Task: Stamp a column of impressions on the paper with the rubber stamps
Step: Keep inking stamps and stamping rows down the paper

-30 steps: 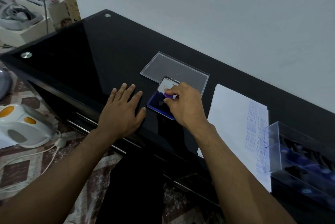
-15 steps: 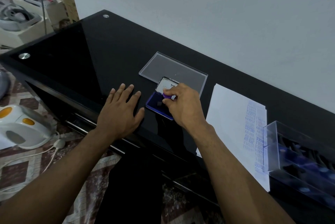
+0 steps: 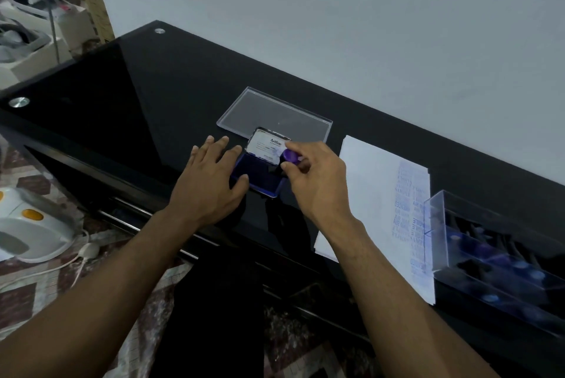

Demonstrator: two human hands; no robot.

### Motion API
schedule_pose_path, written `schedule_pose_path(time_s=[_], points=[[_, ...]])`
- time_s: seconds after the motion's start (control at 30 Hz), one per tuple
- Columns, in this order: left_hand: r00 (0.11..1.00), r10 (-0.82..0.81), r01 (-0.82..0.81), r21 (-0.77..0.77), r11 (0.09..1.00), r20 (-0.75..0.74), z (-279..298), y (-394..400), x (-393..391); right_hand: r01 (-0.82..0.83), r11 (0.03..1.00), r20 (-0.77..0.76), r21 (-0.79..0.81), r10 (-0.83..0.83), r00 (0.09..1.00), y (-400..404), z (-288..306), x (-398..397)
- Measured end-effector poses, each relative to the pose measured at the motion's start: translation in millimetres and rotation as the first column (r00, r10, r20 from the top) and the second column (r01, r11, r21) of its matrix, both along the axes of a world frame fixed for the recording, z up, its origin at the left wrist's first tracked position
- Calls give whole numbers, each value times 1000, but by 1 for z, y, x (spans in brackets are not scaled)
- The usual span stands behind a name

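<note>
An open blue ink pad (image 3: pixel 260 180) with a white-labelled lid lies on the black glass table (image 3: pixel 128 108). My right hand (image 3: pixel 318 182) pinches a purple-topped rubber stamp (image 3: pixel 289 157) just over the pad's right end. My left hand (image 3: pixel 211 182) lies flat with straight fingers at the pad's left edge, thumb touching it. The white paper (image 3: pixel 367 194) lies to the right, with columns of blue impressions along its right side.
A clear plastic lid (image 3: pixel 275 114) lies behind the ink pad. A clear box (image 3: pixel 495 258) with several purple stamps stands on the paper's right edge. A wall runs along the table's far side. On the floor at left sits a white appliance (image 3: pixel 27 224) with a cord.
My right hand has lifted the stamp a little off the pad, showing its purple top. My left hand has slid right against the pad's edge.
</note>
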State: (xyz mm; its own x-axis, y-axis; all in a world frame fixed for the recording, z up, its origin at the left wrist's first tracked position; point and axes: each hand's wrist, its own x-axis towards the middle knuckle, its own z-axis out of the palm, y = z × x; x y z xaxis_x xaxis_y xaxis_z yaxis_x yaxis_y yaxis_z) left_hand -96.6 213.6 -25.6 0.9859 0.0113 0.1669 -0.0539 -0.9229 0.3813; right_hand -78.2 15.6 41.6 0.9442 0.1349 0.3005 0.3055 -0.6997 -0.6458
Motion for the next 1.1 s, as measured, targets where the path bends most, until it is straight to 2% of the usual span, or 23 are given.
schedule_pose_path(time_s=[0.43,0.7,1.1], points=[[969,-246,246,-17,969,8,16,-128,1,247,969,1,24,-247,969,-131,12,-41],[931,-363,363,-20,932,-24,13,-198,-3,364,931,-22,-28,-365,931,-200,13,-67],[915,-398,401,28,916,-59,3,-232,0,377,925,-34,-46,-378,925,-227,8,-78]])
